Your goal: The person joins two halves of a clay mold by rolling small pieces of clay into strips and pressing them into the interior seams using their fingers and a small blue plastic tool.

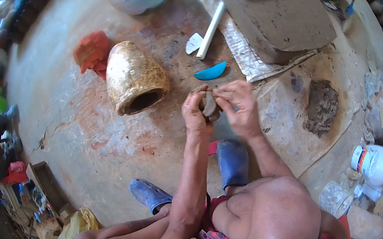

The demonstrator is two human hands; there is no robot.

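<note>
A small lump of grey-brown wet clay (209, 107) is held up between my hands above the floor. My left hand (195, 108) wraps round its left side with bent fingers. From the right, my right hand (239, 102) meets the clay with thumb and fingertips drawn together in a pinch; whether a bit of clay sits in that pinch is hard to make out. Just beyond my hands lies a blue curved scraper (211, 72). To the left a hollow clay-smeared drum-shaped form (134, 76) rests with its dark opening toward me.
A big clay block (279, 14) stands on a white sheet (250, 60) at the far right. A white pipe (211, 30), a white flat piece (194, 43) and a red cloth (91, 50) lie beyond. A rough clay heap (322, 107) is at right, white tubs (373, 162) nearer.
</note>
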